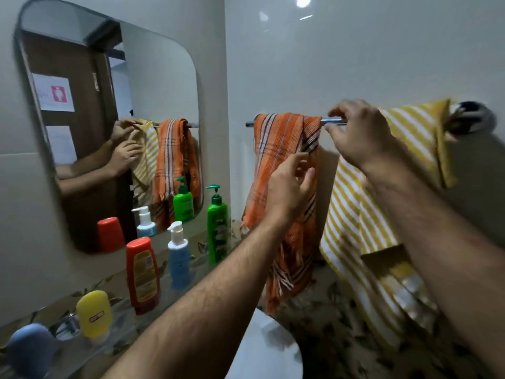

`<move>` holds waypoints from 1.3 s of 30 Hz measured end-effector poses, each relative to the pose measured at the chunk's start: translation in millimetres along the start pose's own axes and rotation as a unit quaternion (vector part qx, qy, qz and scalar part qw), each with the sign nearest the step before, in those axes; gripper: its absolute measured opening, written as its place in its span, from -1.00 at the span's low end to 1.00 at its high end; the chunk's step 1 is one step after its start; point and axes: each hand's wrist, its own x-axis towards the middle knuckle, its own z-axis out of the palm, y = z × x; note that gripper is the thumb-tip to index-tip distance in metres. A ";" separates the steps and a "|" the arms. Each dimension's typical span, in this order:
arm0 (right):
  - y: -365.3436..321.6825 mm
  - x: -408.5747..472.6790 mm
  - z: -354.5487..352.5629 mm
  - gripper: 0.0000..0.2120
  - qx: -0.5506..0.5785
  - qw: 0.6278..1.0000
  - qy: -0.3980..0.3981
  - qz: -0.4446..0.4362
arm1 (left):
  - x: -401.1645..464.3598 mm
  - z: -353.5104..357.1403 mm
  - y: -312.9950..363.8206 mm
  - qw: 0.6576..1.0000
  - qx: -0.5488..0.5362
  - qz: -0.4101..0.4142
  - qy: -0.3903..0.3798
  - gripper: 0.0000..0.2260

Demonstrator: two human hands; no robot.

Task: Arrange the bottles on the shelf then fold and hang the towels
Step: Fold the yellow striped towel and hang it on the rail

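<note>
Towel rail: the chrome rail (333, 122) runs along the far wall, right of the mirror (109, 105); both towels hang over it, so the hanging step looks nearly done.
Orange towel: the orange plaid towel (276, 170) is draped over the left end of the rail, bunched narrow, its fringed end hanging low; it sits off to the left, which leaves rail room for the second towel.
Yellow towel: the yellow striped towel (363, 214) hangs over the right part of the rail, close to the wall bracket (475, 119), one layer folded over itself at the right; it looks uneven, probably why the hands are there.
Right hand: the right hand (358, 132) is at the rail between the two towels, fingers curled over the bar and the yellow towel's top edge; whether it pinches cloth or only the bar, I cannot tell, as motion blurs it.
Left hand: the left hand (292, 187) is raised in front of the orange towel's right edge, fingers loosely spread and holding nothing, apparently ready to straighten a hem.
Bottles: the green pump bottle (217, 225), blue pump bottle (179, 258), red bottle (142, 274) and yellow bottle (93, 314) stand in a row on the glass shelf (123, 326) under the mirror, spaced apart, so that part seems finished.
Near left: a blue rounded object (30, 348) sits at the shelf's near end, too blurred to name.
</note>
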 end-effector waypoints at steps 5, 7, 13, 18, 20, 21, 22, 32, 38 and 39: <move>38.5 22.1 -33.9 -0.84 -0.039 0.998 0.038 0.008 | 34.3 47.2 39.0 0.999 -0.054 -0.001 0.005 -0.73; 53.9 27.2 -42.9 -0.86 -0.057 0.997 0.050 0.029 | 46.5 64.1 52.9 0.998 -0.065 -0.014 0.002 -0.71; 80.5 31.8 -54.1 -0.86 -0.039 0.997 0.051 0.029 | 76.8 101.2 68.8 0.989 -0.039 -0.142 -0.013 -0.49; 79.4 27.2 -57.2 -0.86 0.046 0.997 0.054 0.018 | 77.2 107.4 69.9 0.990 -0.032 -0.129 -0.046 -0.72; 73.6 21.8 -57.0 -0.86 0.092 0.993 0.070 0.027 | 75.7 101.2 72.2 0.987 -0.097 -0.126 -0.021 -0.85; 70.6 17.9 -55.9 -0.87 0.115 0.990 0.078 0.035 | 73.3 98.1 72.4 0.983 -0.132 -0.127 0.002 -0.85; 67.2 12.9 -53.4 -0.87 0.132 0.987 0.084 0.045 | 69.7 94.7 70.8 0.978 -0.162 -0.125 0.025 -0.82; 68.3 -50.1 -21.5 -0.85 0.239 0.944 0.202 0.106 | 29.3 63.9 60.1 0.956 -0.238 -0.158 0.074 -0.88; 74.4 -61.5 -5.3 -0.38 0.413 0.852 0.014 0.322 | 3.3 58.6 63.9 0.938 -0.262 -0.225 -0.011 -0.85; 74.7 -60.6 -4.7 -0.41 0.433 0.841 -0.008 0.325 | -0.2 59.0 62.4 0.936 -0.257 -0.237 -0.044 -0.84</move>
